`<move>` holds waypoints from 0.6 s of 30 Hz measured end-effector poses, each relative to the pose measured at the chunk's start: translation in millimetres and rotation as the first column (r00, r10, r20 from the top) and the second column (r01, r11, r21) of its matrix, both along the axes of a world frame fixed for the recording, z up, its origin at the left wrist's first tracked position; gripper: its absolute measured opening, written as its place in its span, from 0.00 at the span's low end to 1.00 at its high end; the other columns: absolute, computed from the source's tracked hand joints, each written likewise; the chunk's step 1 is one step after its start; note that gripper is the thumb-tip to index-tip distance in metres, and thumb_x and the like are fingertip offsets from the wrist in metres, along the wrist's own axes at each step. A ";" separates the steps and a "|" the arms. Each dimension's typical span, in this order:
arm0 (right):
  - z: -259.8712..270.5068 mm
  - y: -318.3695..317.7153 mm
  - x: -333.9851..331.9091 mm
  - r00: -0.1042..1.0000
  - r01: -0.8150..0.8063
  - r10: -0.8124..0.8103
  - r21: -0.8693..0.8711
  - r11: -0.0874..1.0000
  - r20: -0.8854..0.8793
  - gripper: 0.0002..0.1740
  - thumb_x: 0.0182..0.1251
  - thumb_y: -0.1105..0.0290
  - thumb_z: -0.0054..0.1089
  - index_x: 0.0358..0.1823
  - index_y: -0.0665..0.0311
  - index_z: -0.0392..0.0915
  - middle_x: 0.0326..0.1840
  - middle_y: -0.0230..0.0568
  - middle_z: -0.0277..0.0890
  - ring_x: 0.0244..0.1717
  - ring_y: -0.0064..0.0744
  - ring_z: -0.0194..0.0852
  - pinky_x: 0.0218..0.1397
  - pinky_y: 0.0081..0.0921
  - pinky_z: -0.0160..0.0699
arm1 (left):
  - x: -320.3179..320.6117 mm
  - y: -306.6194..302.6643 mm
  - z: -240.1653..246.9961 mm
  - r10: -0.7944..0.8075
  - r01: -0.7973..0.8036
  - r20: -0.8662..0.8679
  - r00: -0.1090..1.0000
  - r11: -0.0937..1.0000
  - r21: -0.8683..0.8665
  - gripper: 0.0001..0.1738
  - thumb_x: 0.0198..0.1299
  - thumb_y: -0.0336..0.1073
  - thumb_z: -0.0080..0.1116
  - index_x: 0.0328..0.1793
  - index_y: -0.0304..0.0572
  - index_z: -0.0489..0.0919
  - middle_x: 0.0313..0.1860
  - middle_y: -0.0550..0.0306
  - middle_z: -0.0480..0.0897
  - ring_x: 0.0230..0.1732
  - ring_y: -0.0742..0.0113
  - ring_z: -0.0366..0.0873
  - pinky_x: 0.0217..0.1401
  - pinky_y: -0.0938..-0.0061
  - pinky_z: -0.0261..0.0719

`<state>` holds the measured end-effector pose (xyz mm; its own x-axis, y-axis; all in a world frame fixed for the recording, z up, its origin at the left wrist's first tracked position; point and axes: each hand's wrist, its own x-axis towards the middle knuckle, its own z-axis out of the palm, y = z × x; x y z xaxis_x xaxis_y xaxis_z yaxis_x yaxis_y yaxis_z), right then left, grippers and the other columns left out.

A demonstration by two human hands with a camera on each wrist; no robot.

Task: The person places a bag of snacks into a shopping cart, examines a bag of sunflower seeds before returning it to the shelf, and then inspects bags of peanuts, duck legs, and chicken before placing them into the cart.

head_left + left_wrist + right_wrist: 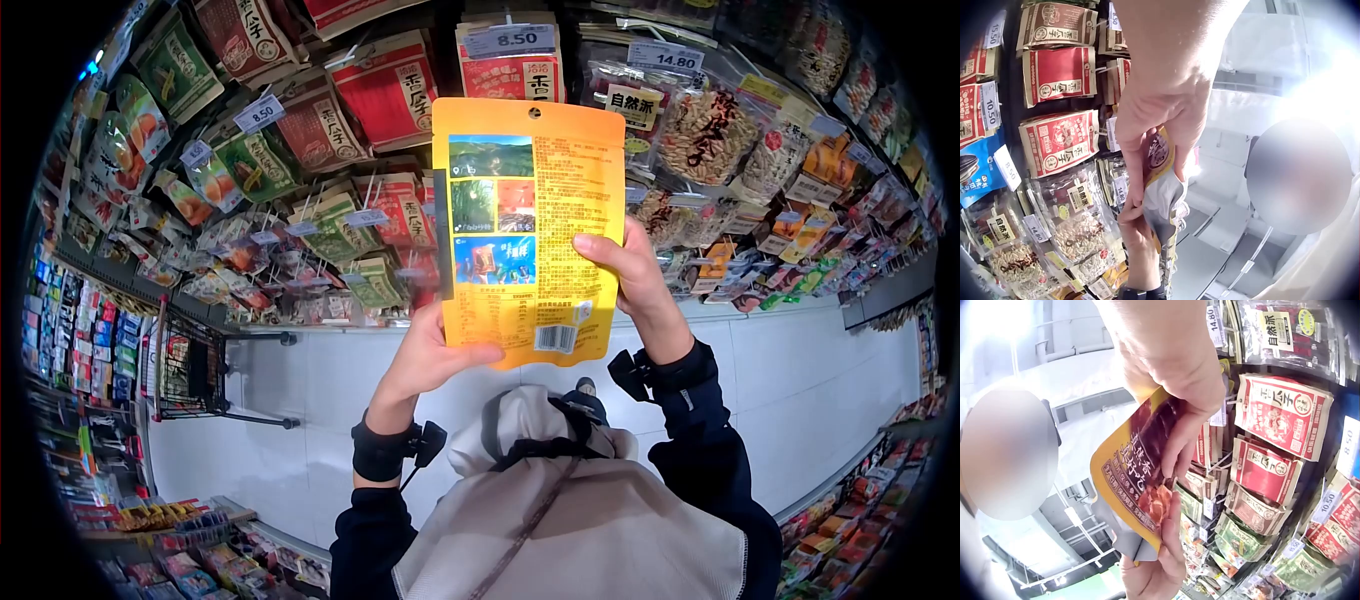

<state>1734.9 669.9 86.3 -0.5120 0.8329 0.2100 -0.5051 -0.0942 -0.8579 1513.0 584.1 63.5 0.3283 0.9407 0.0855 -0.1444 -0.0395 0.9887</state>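
A yellow-orange snack pouch [580, 200] is held up between both hands in the head view, its printed back with small photos and a barcode facing the camera. The left hand [428, 352] grips its lower left corner, thumb across the bottom edge. At the right edge the right hand [632, 268] pinches it, thumb on the text and fingers behind. In the left wrist view the pouch [1163, 194] shows edge-on below the left hand [1163, 112]. The right wrist view shows the pouch's dark red and yellow front [1129, 469] under the right hand [1175, 375].
Hanging red seed packets [385, 90], clear nut bags [708, 135] and price tags [510, 40] fill the racks ahead. A shopping cart [190, 365] stands at the left on the pale floor [290, 460]. More shelves curve along the lower left and lower right.
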 end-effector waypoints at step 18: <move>3.5 -7.1 -1.1 0.999 0.030 -0.034 0.128 0.991 0.027 0.21 0.54 0.73 0.57 0.50 0.72 0.68 0.47 0.43 0.73 0.45 0.27 0.73 0.48 0.23 0.71 | -8.6 3.9 -9.2 -0.008 0.009 -0.011 1.000 0.998 0.070 0.25 0.42 0.25 0.67 0.49 0.33 0.72 0.41 0.57 0.79 0.40 0.74 0.76 0.43 0.77 0.74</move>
